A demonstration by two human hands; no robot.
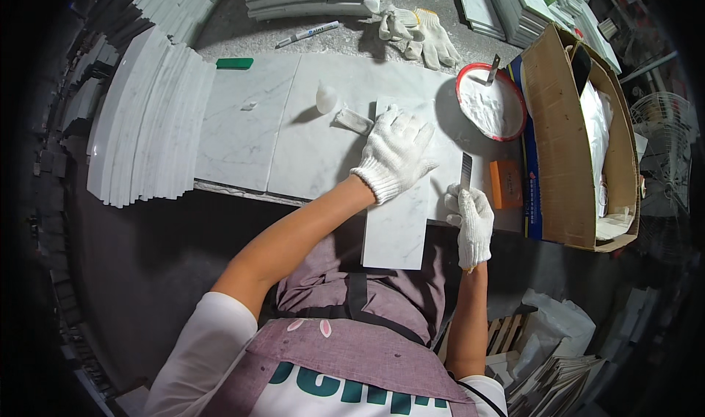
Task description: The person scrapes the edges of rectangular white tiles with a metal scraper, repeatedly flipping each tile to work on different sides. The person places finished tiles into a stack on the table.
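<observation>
A long white marble strip lies across the front edge of the marble worktop and overhangs toward my lap. My left hand, in a white knit glove, rests flat on the strip's far half. My right hand, also gloved, grips a thin metal blade that points up beside the strip's right edge. A small clear bottle and a small clear packet sit just left of my left hand.
A red-rimmed bowl of white paste with a scraper in it stands at right, next to an orange block and an open cardboard box. Spare gloves, a marker, a green block. Stacked marble strips at left.
</observation>
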